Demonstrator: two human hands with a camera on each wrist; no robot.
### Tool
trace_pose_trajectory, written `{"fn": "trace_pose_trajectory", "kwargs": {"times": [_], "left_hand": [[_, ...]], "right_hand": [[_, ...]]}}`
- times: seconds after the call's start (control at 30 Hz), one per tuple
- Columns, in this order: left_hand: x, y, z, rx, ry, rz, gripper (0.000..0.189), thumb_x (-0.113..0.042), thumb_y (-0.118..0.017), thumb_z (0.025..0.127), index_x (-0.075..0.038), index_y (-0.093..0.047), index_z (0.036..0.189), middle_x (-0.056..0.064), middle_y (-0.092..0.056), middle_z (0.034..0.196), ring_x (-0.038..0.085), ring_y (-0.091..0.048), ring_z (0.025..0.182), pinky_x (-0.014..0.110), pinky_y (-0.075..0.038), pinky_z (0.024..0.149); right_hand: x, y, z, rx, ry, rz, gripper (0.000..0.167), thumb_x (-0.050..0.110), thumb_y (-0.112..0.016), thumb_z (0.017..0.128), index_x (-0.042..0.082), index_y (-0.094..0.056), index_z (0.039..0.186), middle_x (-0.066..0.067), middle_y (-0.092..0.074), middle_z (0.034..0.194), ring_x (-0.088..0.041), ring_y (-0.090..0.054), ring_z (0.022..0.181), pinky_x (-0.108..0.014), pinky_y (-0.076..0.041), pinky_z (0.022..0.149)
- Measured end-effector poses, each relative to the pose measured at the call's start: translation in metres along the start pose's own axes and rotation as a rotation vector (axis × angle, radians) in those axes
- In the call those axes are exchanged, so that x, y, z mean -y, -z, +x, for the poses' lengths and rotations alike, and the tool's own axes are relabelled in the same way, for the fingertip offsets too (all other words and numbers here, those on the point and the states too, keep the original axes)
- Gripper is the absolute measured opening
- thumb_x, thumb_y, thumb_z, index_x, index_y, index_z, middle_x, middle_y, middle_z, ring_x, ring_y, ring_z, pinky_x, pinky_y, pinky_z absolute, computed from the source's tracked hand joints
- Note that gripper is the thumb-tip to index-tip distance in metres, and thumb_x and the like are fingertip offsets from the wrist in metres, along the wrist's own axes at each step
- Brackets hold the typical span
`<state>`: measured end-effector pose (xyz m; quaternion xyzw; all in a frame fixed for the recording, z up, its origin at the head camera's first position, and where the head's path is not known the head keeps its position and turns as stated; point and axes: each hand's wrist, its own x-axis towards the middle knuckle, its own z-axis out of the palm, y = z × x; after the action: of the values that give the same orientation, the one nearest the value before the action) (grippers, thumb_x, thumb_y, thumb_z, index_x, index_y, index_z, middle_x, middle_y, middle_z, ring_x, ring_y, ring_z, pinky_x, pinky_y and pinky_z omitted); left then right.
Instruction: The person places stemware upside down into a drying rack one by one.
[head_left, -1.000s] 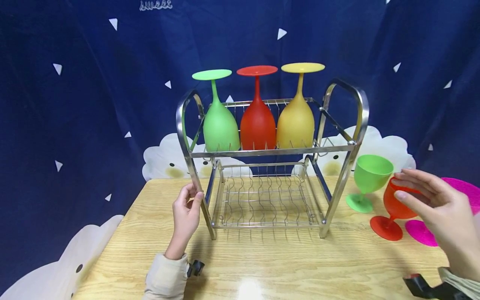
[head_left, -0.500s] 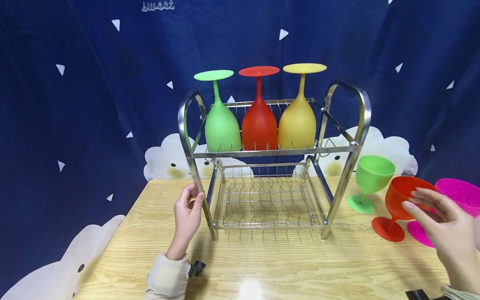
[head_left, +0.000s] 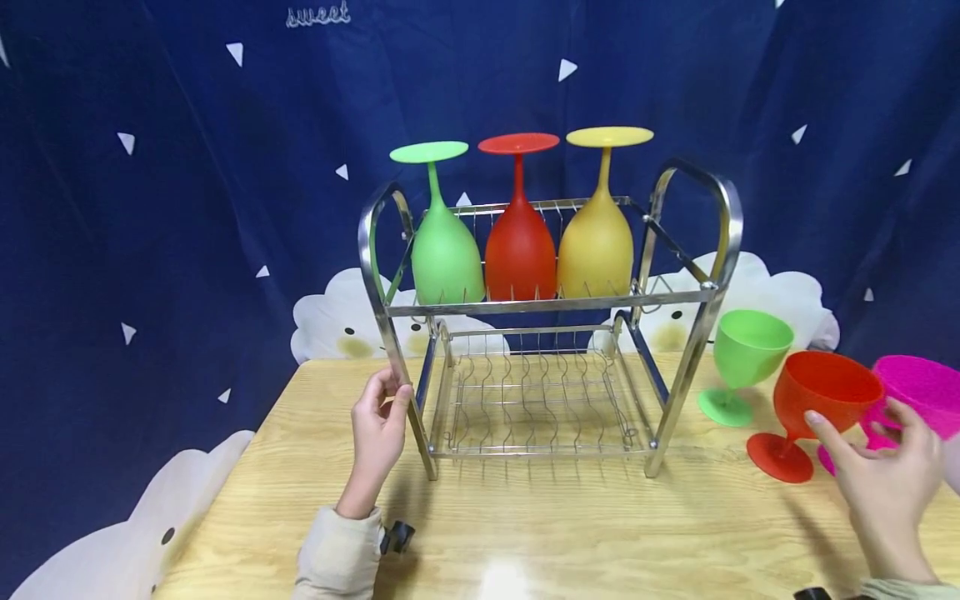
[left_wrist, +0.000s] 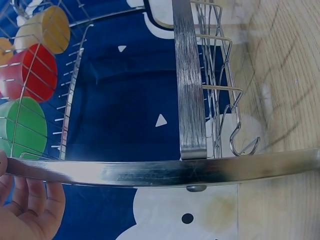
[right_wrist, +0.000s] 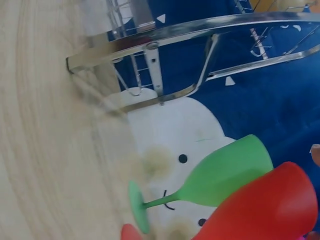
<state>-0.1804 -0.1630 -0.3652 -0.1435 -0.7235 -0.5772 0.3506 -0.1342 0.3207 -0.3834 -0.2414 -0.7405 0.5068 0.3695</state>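
Observation:
In the head view my left hand (head_left: pixel 380 429) grips the left front leg of a two-tier metal dish rack (head_left: pixel 536 307), thumb in front. The left wrist view shows its fingers (left_wrist: pixel 35 200) behind the steel bar. My right hand (head_left: pixel 892 467) is at the right, thumb tip overlapping the bowl of an upright red goblet (head_left: pixel 810 404), its fingers bent in front of a pink goblet (head_left: pixel 918 387). An upright green goblet (head_left: pixel 750 346) stands behind the red one. On the rack's top tier sit an upside-down green goblet (head_left: pixel 447 258), red goblet (head_left: pixel 521 254) and yellow goblet (head_left: pixel 596 250).
The rack's lower tier (head_left: pixel 536 408) is a wire tray with wavy dividers. Everything stands on a light wooden table (head_left: pixel 540 533). Behind hangs a dark blue curtain (head_left: pixel 225 167) with white triangles and cloud shapes.
My right hand has moved down from over the red goblet's rim to beside its bowl, uncovering the rim. The left hand keeps its hold on the rack leg.

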Motion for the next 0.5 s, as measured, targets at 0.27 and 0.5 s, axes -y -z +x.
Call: {"fn": "trace_pose_trajectory", "kwargs": {"times": [0.27,0.5], "left_hand": [[-0.001,-0.002,0.001,-0.005,0.020,-0.007,0.013,0.006,-0.056,0.086,0.012,-0.054,0.097,0.009,-0.054,0.078,0.007,-0.053,0.074,0.013,-0.045,0.055],[-0.001,-0.003,0.002,0.001,0.004,-0.007,0.013,0.013,-0.053,0.084,0.016,-0.053,0.096,0.020,-0.054,0.078,0.004,-0.051,0.073,0.017,-0.047,0.055]], "right_hand": [[-0.017,-0.009,0.010,0.080,-0.127,-0.061,0.082,0.018,-0.078,0.070,0.020,-0.033,0.138,0.003,-0.041,0.126,0.003,-0.040,0.093,-0.002,-0.034,0.064],[-0.052,-0.020,0.026,0.056,-0.102,-0.136,0.087,0.027,-0.079,0.067,0.025,-0.030,0.139,0.006,-0.040,0.122,-0.001,-0.034,0.098,-0.015,-0.032,0.079]]}}
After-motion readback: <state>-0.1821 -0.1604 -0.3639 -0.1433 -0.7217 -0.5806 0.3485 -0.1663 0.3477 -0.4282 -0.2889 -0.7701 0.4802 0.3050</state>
